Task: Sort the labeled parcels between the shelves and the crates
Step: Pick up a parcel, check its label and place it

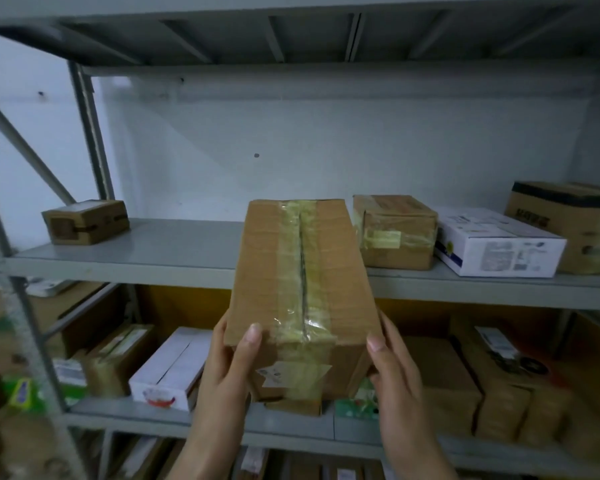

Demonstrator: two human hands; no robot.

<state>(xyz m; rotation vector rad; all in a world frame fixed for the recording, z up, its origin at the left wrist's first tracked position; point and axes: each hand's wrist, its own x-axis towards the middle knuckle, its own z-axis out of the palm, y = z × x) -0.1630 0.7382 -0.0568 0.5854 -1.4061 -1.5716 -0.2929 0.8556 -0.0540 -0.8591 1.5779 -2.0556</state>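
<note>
two bare hands hold a taped cardboard parcel up in front of grey metal shelving.

head view: the left hand [227, 358] clasps the near left corner of the tall parcel [302, 292], thumb on top; the right hand [392, 362] grips the near right side, fingers wrapped underneath. the parcel tilts away, its far end over the front edge of the middle shelf [173, 247]. bare shelf lies to its left as far as a small brown box [85, 221]; just right sit a taped brown box [395, 232], a white box [496, 245] and a printed carton [568, 223]. the parcel is plain brown, yellowed clear tape along its top seam, a torn label on the near face.
</note>
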